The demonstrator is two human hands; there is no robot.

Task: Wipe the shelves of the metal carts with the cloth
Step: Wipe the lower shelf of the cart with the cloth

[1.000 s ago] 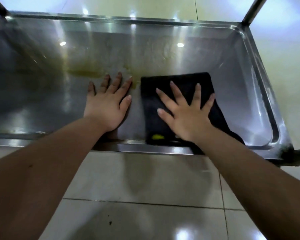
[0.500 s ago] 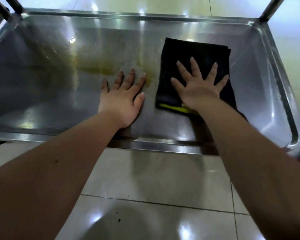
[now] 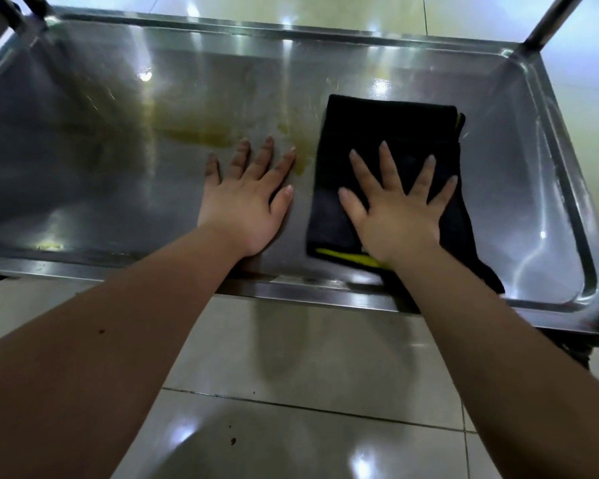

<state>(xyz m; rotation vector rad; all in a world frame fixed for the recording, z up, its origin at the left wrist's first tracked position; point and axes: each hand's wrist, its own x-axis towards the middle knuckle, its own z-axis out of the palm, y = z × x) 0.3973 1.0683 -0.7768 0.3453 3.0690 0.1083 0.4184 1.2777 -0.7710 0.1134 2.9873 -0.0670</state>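
A shiny metal cart shelf [image 3: 111, 209] with a raised rim fills the upper part of the head view. A folded black cloth [image 3: 391, 133] with a yellow edge lies on its right half. My right hand [image 3: 398, 209] presses flat on the cloth with fingers spread. My left hand [image 3: 248, 198] rests flat on the bare metal just left of the cloth, fingers straight. A yellowish smear [image 3: 201, 136] stains the shelf beyond my left fingertips.
Two cart posts rise at the far corners, one on the left [image 3: 25, 12] and one on the right [image 3: 554, 19]. Glossy tiled floor [image 3: 291, 409] lies below the shelf's near rim [image 3: 308, 295]. A dark wheel part [image 3: 581, 347] shows under the right corner.
My right hand pushed the cloth away toward the back of the shelf, then pulled it back toward the near rim. My left hand stayed planted on the metal.
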